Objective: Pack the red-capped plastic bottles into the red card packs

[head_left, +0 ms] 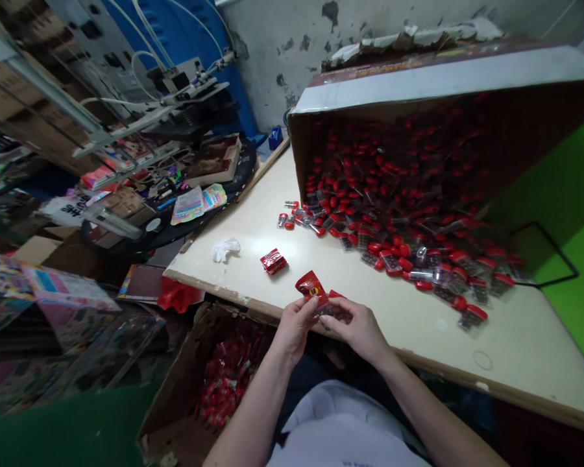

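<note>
At the table's near edge, my left hand (294,327) pinches a small red printed card (309,287) with a yellow and black mark. Close beside it, my right hand (359,325) is closed on a small clear packet (329,311) with a red part and dark contents; fingers cover much of it. The two hands nearly meet. Left of them on the table lies a small stack of red cards (273,261). Beyond my right hand spreads a heap of clear packets (399,256) with red tops and dark contents.
A large cardboard box (399,87) lies on its side, spilling packets onto the white table (530,350). Below the near edge stands an open carton (168,395) with red packets inside. A crumpled white tissue (225,250), a rubber band (481,360) and a machine (175,97) are also around.
</note>
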